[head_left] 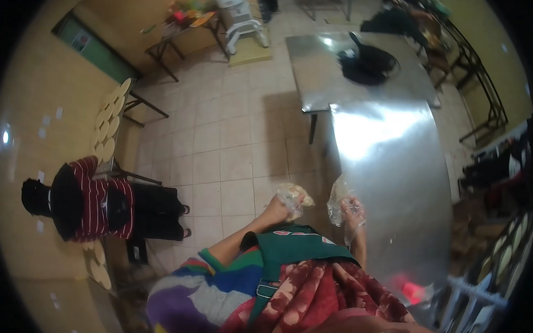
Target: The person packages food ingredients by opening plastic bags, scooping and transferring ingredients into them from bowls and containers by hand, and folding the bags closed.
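Note:
My left hand [280,209], partly covered in clear crinkled plastic, is closed around a pale, lumpy piece [304,198] that looks like food; its exact kind is unclear. Close to the metal table's left edge, my right hand [355,211] grips a clear plastic bag [336,204] with something pale showing through it. The two hands are apart, held in front of my green apron [298,246]. Blur and the shiny plastic hide the fingertips.
A steel table [396,191] runs along my right, joining another table [310,65] that bears a black pan [369,69]. A pink item [410,290] lies at the near end. Left, a person in a striped top [91,199] stands by round pale pieces [109,122].

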{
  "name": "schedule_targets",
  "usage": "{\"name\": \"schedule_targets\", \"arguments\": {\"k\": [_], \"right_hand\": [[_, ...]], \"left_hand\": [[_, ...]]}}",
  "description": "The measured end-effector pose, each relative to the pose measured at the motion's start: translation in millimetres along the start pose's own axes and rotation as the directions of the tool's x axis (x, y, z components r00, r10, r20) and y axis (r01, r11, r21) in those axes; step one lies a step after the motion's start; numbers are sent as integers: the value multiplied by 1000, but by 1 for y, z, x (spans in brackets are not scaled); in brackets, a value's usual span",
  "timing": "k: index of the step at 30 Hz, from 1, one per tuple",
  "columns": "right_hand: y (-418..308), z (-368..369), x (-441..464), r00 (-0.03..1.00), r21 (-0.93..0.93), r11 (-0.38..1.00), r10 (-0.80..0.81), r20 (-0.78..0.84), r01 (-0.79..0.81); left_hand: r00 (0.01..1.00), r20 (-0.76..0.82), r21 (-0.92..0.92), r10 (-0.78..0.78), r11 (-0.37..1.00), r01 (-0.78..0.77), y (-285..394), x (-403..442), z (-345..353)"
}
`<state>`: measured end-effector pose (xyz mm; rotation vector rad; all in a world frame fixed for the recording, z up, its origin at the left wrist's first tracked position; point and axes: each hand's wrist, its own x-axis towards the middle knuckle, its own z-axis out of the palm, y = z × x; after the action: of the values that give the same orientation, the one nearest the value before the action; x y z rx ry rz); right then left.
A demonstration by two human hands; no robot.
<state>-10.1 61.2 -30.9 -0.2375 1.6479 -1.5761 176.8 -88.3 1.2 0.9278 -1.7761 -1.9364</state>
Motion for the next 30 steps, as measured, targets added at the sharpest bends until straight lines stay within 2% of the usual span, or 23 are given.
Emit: {"name": "schedule_targets", "arguments": {"k": [1,4,5,8,10,11,14,16,19,20,22,23,24,25,26,27,29,30], "right_hand": [[-18,6,-1,999,11,999,51,12,-51],[-8,1,24,969,-119,982,-120,216,148],[-14,-4,23,968,-206,969,-86,237,137],[-14,-1,31,974,-188,980,-14,227,58],[-39,5,56,965,-350,922,-78,248,165],[-28,6,79,953,-401,885,-134,270,238],[-29,24,108,983,-359,930,-13,184,80],[-38,41,132,997,-333,943,24,71,1],[-86,72,169,988,-287,946,152,-12,-149],[-97,81,195,999,-329,943,47,10,-42],[-98,99,244,989,-390,909,-134,57,146],[-112,113,274,986,-383,924,61,153,2],[-112,129,312,973,-347,934,-5,232,88],[-107,139,336,953,-316,937,-48,299,146],[-150,165,332,960,-492,850,-50,277,187],[-151,181,348,972,-447,894,81,221,27],[-171,215,369,918,-376,863,-214,335,339],[-176,227,378,857,-327,815,-351,376,478]], "left_hand": [[997,-47,88,63,994,-59,2,-4,-4],[977,-200,356,78,934,-2,17,-18,-14],[969,-240,376,65,926,30,21,-21,-16],[933,-358,401,38,908,117,-5,-19,-29],[903,-429,329,-40,924,197,21,1,-50],[888,-459,337,-15,922,190,17,13,-63],[841,-501,494,205,865,84,-34,35,-113],[864,-503,311,-7,932,188,-18,51,-136],[838,-543,330,-60,902,279,-20,78,-169],[829,-557,364,-50,882,298,-21,92,-180],[793,-608,315,-42,904,289,11,113,-189],[774,-633,295,-31,914,277,22,128,-198],[776,-629,371,40,893,255,10,143,-214],[778,-628,382,2,872,305,28,158,-222],[778,-626,383,-49,850,361,45,166,-223],[788,-612,402,-70,830,386,51,173,-226],[810,-583,457,-68,796,396,61,209,-238],[856,-516,555,10,766,325,65,232,-244]]}}
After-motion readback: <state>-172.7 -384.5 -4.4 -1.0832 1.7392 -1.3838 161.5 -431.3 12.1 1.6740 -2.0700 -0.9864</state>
